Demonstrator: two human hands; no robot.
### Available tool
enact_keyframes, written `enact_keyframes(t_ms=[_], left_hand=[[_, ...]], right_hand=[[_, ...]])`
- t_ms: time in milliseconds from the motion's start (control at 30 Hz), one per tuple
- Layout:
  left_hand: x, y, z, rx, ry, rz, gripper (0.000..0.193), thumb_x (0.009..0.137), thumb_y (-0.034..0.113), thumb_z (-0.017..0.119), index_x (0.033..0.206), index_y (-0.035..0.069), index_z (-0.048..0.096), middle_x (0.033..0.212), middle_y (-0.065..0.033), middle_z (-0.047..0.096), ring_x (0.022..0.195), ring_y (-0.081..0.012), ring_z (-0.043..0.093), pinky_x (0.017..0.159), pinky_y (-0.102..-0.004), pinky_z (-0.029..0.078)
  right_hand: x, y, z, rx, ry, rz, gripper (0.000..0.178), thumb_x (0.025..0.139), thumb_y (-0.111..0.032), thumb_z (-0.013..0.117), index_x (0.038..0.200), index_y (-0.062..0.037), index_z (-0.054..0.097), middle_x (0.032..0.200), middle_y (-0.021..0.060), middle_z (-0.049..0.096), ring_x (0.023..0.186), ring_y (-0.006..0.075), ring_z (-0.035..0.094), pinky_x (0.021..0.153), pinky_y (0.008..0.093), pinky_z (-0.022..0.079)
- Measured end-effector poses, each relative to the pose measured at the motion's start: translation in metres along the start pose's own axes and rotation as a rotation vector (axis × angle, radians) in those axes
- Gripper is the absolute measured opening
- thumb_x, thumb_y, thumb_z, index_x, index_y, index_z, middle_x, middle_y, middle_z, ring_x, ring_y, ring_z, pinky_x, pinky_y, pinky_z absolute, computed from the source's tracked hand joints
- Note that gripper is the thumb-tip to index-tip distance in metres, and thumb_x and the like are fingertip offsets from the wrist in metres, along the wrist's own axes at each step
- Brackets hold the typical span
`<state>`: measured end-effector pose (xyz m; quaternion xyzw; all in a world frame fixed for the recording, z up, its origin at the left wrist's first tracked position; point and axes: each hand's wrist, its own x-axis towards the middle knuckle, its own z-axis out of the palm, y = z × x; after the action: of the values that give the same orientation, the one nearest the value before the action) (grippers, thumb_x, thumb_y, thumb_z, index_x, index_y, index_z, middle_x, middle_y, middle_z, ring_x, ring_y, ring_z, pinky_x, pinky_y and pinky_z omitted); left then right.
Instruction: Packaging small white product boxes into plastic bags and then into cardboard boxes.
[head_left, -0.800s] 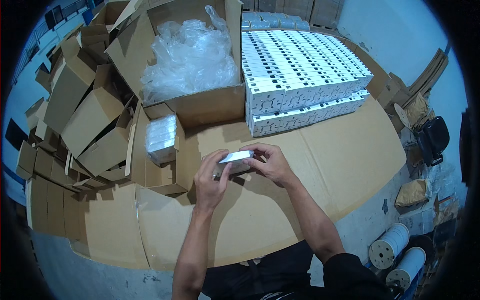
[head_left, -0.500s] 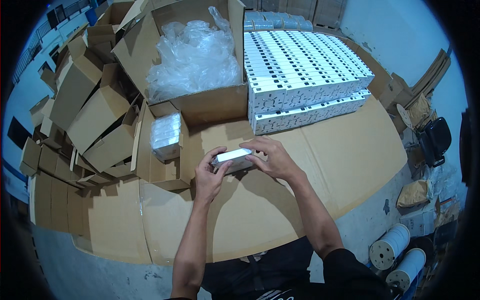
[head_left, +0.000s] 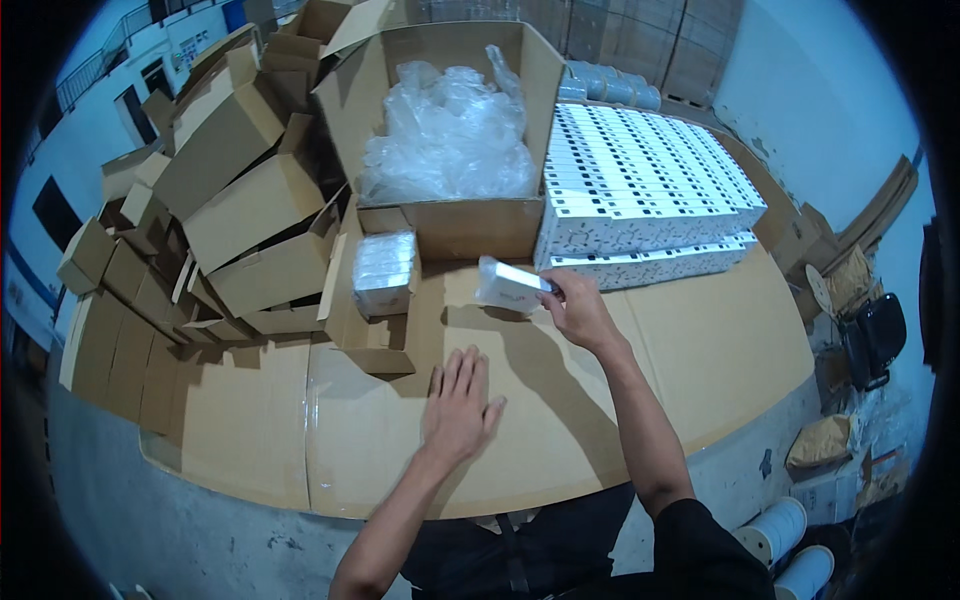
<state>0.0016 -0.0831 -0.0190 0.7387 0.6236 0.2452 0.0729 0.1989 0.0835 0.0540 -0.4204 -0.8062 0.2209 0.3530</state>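
My right hand (head_left: pixel 581 308) is closed on the right end of a small white box (head_left: pixel 518 287), which it holds above the cardboard-covered table. A loose clear plastic sleeve covers the box and sticks out past its left end. My left hand (head_left: pixel 461 405) rests on the cardboard with its fingers stretched out and nothing in them. Ahead of it and to the left, a small open carton (head_left: pixel 382 355) holds several plastic-wrapped white boxes (head_left: pixel 384 272) at its far end. Neat stacks of white boxes (head_left: pixel 650 190) stand beyond my right hand.
A large open carton (head_left: pixel 455 225) full of crumpled clear plastic bags (head_left: pixel 445 130) stands at the back. Piled brown cartons (head_left: pixel 245 200) crowd the left. Rolls (head_left: pixel 610 85) lie behind the white stacks. On the floor at right are a black chair (head_left: pixel 872 340) and cable spools (head_left: pixel 775 530).
My left hand has let go of the small white box and come down flat on the cardboard. My right hand keeps the box, now farther forward and right. The view has shifted.
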Motion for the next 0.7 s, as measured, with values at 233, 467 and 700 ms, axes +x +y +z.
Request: enact_keyframes(t_ms=[233,467,700], left_hand=[[-0.002,-0.002,-0.008,0.096,-0.105,0.012,0.069,0.098,0.041,0.056,0.151,0.0,0.039,0.161,-0.0157,0.033,0.15,-0.0363,0.028,0.121,-0.0539,0.025],[0.0,-0.004,-0.007,0.029,-0.128,-0.053,0.068,0.097,0.041,0.057,0.151,0.002,0.04,0.161,-0.0136,0.034,0.15,-0.0365,0.028,0.117,-0.0562,0.03],[0.0,-0.007,-0.007,0.026,-0.093,-0.031,0.066,0.098,0.04,0.056,0.15,0.002,0.042,0.161,-0.0138,0.035,0.15,-0.0355,0.028,0.115,-0.0568,0.032]], right_hand=[[0.041,-0.032,0.074,0.912,0.022,0.016,0.02,0.099,0.002,0.059,0.118,0.0071,0.056,0.105,0.0138,0.068,0.094,0.019,0.071,0.084,0.032,0.061],[0.066,-0.061,0.112,0.961,-0.211,-0.034,0.02,0.1,0.004,0.056,0.12,0.0062,0.055,0.109,0.0123,0.067,0.097,0.0185,0.07,0.085,0.0314,0.06],[0.075,-0.077,0.099,0.397,-0.26,-0.139,0.022,0.092,-0.001,0.066,0.112,0.004,0.061,0.104,0.0191,0.067,0.087,0.0244,0.071,0.077,0.0366,0.056]])
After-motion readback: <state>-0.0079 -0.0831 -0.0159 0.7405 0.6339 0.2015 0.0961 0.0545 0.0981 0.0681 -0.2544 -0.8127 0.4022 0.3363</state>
